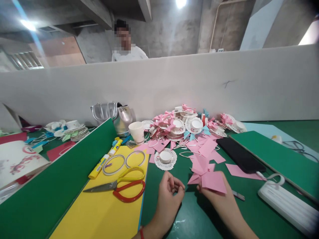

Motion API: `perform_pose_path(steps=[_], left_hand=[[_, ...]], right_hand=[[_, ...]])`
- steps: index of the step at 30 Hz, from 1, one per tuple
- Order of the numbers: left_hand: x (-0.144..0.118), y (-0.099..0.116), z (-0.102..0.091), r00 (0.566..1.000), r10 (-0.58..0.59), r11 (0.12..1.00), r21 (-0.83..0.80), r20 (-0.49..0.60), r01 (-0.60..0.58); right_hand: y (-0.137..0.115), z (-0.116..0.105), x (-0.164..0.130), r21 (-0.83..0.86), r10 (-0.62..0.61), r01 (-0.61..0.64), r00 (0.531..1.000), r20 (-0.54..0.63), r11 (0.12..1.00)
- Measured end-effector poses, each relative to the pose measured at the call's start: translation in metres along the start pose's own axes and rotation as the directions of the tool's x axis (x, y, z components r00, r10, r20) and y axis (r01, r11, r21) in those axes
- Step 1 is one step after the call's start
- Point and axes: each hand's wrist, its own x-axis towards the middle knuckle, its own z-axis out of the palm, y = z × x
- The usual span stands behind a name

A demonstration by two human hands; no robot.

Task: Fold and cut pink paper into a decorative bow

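One folded pink paper bow (pixel 210 181).

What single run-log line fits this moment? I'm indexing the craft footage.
left hand: fingers curled, empty | right hand: holding folded pink paper bow | red-and-yellow-handled scissors on yellow sheet

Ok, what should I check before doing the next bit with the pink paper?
1. Right hand has the folded pink paper piece: ok, fingers are under it.
2. Left hand free: cannot tell, fingers are curled and may pinch something small.
3. Scissors within reach and out of the way: ok, lying flat on the yellow sheet beside the left hand.
4. Glue stick nearby: ok, on the yellow sheet.
5. White paper-plate piece ready: ok, lying alone on the green mat ahead of the hands.
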Motion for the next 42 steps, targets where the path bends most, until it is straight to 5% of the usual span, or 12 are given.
perform_pose_path(steps=[11, 19, 26, 42], left_hand=[[-0.003, 0.01, 0.003, 0.997, -0.004, 0.997, 0.075, 0.074, -0.002], [-0.008, -0.003, 0.006, 0.992, 0.115, 0.975, 0.187, 0.054, -0.123], [-0.003, 0.004, -0.001, 0.995, 0.094, 0.985, 0.147, -0.016, -0.091], [-0.004, 0.012, -0.001, 0.987, 0.009, 0.975, 0.22, 0.159, -0.045]], right_hand=[[-0.004, 0.005, -0.001, 0.088, -0.018, 0.009, 0.995, 0.103, 0.996], [-0.008, 0.004, -0.008, 0.051, -0.022, 0.014, 0.989, 0.146, 0.999], [0.004, -0.009, 0.011, 0.315, 0.092, -0.183, 0.955, 0.283, 0.931], [-0.017, -0.006, -0.003, 0.178, 0.086, -0.181, 0.893, 0.442, 0.967]])
